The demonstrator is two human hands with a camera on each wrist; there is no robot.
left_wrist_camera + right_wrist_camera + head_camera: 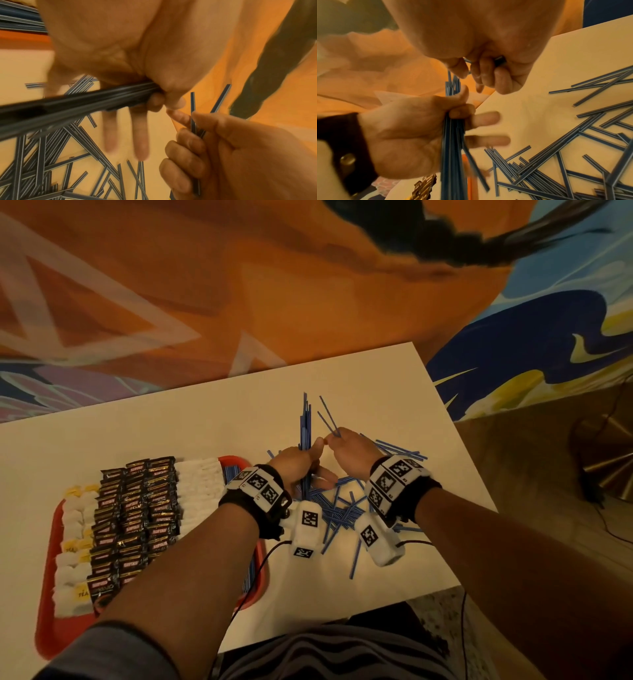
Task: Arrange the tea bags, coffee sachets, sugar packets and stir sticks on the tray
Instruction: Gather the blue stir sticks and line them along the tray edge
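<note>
My left hand [301, 462] grips an upright bundle of blue stir sticks [305, 422] between thumb and forefinger; its other fingers [140, 135] hang straight. My right hand [346, 445] pinches two blue stir sticks [328, 416] that stick up beside the bundle, its fingertips almost touching the left thumb. Many loose stir sticks [342, 508] lie scattered on the white table [205, 426] under both wrists. The red tray [51, 631] at the left carries rows of dark coffee sachets [137, 508], white sugar packets [197, 491] and white and yellow tea bags [73, 542].
The table's far edge meets a wall painted orange and blue [239, 285]. Black cables [263, 563] run from the wrist cameras over the tray's right rim and the table's near edge. Bare tabletop lies left of the bundle and beyond the tray.
</note>
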